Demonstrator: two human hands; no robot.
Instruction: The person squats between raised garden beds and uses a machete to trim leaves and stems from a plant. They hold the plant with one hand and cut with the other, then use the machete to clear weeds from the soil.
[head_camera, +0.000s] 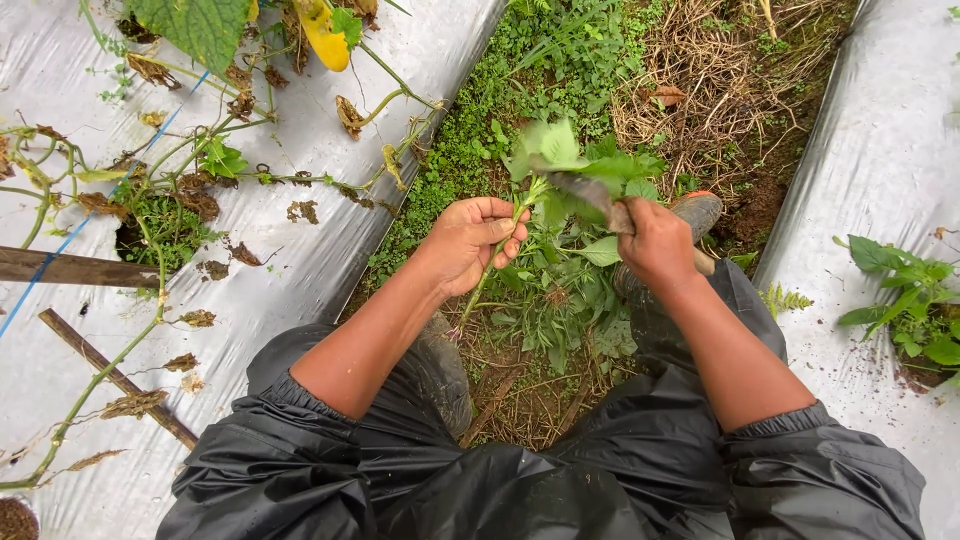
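Green weed stem (497, 255) pinched in the left hand (470, 243), fingers curled tight around it, roots end hanging down toward the dirt, leafy top (548, 150) sticking up past the knuckles. Right hand (655, 243) closed too, fist wrapped round something dark and blurred (585, 192) that crosses over to the leaves; can't tell what it is, too smeared. Both hands held close together over the furrow (540, 390) between two beds, above a loose heap of pulled greens (565, 300) lying on the soil. Black shiny rain sleeves (300, 420) pushed up both forearms, matching black trousers below. Muddy boot with an orange edge (700, 208) just past the right hand. Silver plastic mulch (330, 260) covering the bed on the left, with dried-up vines (150, 180), a yellowed leaf (325, 35) and wooden sticks (70, 268) sprawled across it. Same silver sheet on the right bed (880, 150), small green plant (915, 300) poking through a hole there. Dry straw (700, 100) and low ground weeds (530, 60) further up the furrow.
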